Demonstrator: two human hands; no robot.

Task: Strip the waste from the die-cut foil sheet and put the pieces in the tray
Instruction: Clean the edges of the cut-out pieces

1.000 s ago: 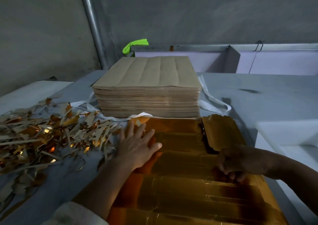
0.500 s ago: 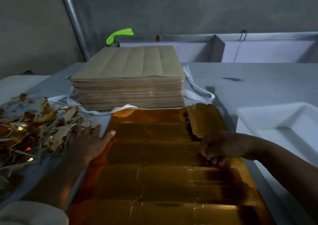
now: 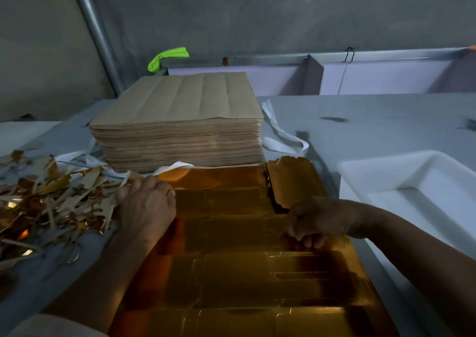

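A gold die-cut foil sheet (image 3: 244, 259) lies on the grey table in front of me, reaching to the near edge of the view. My left hand (image 3: 146, 208) sits at the sheet's far left edge with its fingers curled over that edge. My right hand (image 3: 319, 220) is on the sheet's right side, fingers curled down and pinching the foil. A partly torn gold flap (image 3: 293, 179) stands loose at the far right corner. The white tray (image 3: 365, 172) is to the right of the sheet.
A heap of gold and brown waste strips (image 3: 51, 202) covers the table at the left. A thick stack of brown sheets (image 3: 180, 130) stands just beyond the foil, with a white strap (image 3: 283, 136) under it. A metal pipe (image 3: 95, 32) and lilac panels line the wall behind.
My left hand slid from flat on the sheet's middle out to its left edge and curled its fingers there. My right hand stayed on the right side. The view shifted right, showing the tray.
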